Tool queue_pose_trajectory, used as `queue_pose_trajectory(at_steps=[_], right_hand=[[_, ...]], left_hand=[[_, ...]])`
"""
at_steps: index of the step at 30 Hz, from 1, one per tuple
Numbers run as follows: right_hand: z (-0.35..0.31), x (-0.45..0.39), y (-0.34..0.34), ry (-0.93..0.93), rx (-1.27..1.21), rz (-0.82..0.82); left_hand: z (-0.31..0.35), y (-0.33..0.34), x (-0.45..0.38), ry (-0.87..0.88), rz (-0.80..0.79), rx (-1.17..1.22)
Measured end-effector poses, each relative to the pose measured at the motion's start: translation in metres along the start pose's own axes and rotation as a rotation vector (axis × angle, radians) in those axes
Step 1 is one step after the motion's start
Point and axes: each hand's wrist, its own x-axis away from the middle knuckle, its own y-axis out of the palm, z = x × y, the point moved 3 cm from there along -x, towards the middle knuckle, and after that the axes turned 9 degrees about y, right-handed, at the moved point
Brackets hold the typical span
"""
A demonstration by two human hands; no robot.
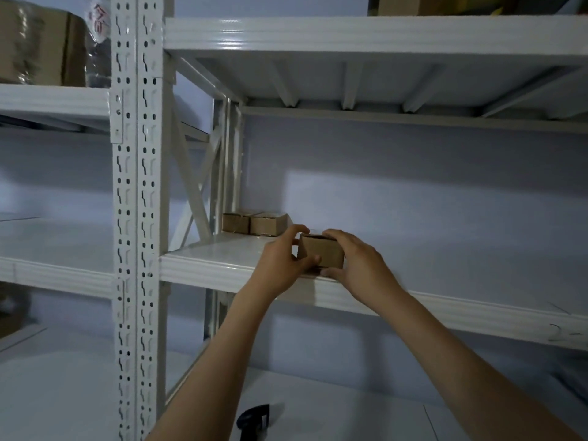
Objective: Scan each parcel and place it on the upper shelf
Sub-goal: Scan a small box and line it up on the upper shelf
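Two boxes (254,223) sit at ten o'clock on the shelf (222,265); both hands, left (280,262) and right (356,259), hold a third box (323,251) at its edge; scanner (254,420) lies below.

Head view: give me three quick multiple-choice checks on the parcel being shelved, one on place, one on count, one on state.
1. Where is the held parcel?
A. at the front edge of the shelf
B. on the floor
C. on the topmost shelf

2. How many parcels sit in the back corner?
A. none
B. two
C. five

3. How is the parcel held?
A. left hand only
B. right hand only
C. both hands

Answers: A, it is at the shelf lip; B, two stand side by side; C, fingers of both curl round it.
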Motion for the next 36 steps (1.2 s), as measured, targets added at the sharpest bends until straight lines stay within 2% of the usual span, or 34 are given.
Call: queue_pose_trajectory(at_steps=[6,10,16,23,29,36], right_hand=[[0.001,-0.031,0.027,0.059,0.109,-0.091],[-0.002,-0.055,0.034,0.061,0.243,-0.169],[-0.001,-0.092,0.051,0.099,0.459,-0.233],[-0.005,-0.132,0.055,0.224,0.395,-0.301],[-0.007,-0.142,0.046,0.257,0.36,-0.362],[-0.01,-0.156,0.06,0.254,0.432,-0.429]], left_hand=[[-0.033,0.004,-0.024,0.037,-0.062,-0.208],[-0.039,0.001,-0.041,0.131,-0.036,-0.42],[-0.054,0.009,-0.053,0.049,-0.233,-0.633],[-0.073,0.009,-0.095,-0.083,-0.495,-0.707],[-0.082,0.007,-0.114,-0.073,-0.545,-0.669],[-0.087,0.007,-0.123,-0.089,-0.537,-0.709]])
